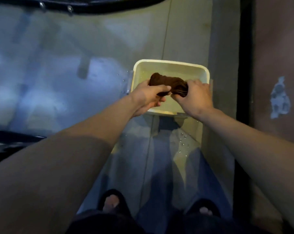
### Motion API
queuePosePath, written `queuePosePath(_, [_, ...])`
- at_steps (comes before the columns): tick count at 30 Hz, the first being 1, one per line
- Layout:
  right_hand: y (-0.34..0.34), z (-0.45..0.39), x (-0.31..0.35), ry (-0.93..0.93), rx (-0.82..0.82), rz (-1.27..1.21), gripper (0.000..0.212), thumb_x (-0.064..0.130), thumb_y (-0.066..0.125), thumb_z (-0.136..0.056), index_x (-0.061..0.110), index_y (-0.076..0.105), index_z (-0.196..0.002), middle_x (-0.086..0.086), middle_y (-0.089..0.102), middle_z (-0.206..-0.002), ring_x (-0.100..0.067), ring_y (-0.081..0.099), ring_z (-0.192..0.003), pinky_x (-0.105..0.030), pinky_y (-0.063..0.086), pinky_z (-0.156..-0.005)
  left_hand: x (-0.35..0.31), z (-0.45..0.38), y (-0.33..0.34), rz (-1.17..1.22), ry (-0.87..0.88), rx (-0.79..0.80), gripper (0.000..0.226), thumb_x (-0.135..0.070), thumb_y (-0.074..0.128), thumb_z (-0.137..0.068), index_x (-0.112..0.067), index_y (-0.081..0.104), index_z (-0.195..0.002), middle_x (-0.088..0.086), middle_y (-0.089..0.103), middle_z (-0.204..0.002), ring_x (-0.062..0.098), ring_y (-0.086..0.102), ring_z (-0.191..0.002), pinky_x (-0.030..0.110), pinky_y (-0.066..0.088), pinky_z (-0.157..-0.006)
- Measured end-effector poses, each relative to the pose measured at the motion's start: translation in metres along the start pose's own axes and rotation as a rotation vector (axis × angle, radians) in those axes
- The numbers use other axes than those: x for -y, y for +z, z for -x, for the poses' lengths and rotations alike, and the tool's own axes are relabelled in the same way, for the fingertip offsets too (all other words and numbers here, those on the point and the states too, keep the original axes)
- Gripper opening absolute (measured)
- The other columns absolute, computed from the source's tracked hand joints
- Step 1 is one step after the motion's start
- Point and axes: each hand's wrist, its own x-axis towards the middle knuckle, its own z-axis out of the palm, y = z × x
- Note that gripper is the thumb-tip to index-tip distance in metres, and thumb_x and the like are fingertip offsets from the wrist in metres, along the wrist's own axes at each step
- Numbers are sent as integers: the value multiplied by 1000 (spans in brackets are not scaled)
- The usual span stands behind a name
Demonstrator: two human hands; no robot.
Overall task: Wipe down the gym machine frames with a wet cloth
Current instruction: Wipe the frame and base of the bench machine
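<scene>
**Cloth wrung over the basin before any wiping**

While the floor [58, 73] spreads grey and glossy beneath everything, with water droplets [183, 142] scattered on it on the near side of the fingers, the dark machine frame [78, 5] runs well beyond the fingers along the top edge and looks untouched by the cloth. Below the fingers sits the cream basin [169, 64], holding shallow water; the hands are probably kept over it so that whatever is squeezed out falls back in rather than onto the floor. The left hand [146, 97] has its fingers curled round one end of the brown cloth [168, 82], and the right hand [196, 97] has its fingers curled over the other end, the two grips nearly meeting. The cloth is bunched into a short roll, its middle bulging out past the fingertips on the far side, which suggests twisting to shed excess water. Judged so, the wiping itself has not yet begun.
</scene>
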Motion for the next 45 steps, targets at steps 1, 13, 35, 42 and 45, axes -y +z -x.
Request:
queuePosePath(1, [-3,14,2,-15,48,-9,49,53,71,-90,17,63,-122,-11,64,-117,-37,56,-113,-46,49,-95,0,14,-3,31,-42,5,34,-22,72,-95,-7,62,-125,9,71,-90,11,52,-57,21,40,-48])
queuePosePath(13, [-56,167,84,291,445,-877,21,50,52,-101,40,69,-111,7,74,-98,-21,71,-99,-40,56,-92,-2,195,-10,-73,-312,-249,53,-66,43,-100,-20,69,-106,1,67,-100,14,58,-80,27,46,-72])
queuePosePath(35, [-162,356,152,425,131,-1009,36,42,69,-98,33,59,-132,0,73,-104,-12,71,-89,-31,56,-75,-16,412,18,346,-201,-239,40,-14,65,-100,-12,49,-136,11,74,-106,19,74,-88,35,61,-73])
queuePosePath(42, [-196,412,176,230,195,-843,17,47,70,-95,32,67,-101,3,74,-100,-17,71,-95,-44,59,-90,-6,499,25,496,-137,-256,41,-20,68,-98,-16,57,-138,7,77,-107,17,74,-95,32,58,-76])
queuePosePath(45, [-211,437,189,256,225,-870,18,45,64,-100,28,71,-98,4,73,-98,-20,69,-99,-41,57,-88,-3,535,29,548,-143,-312,28,-23,59,-104,-18,61,-131,4,77,-104,17,72,-98,31,56,-77])
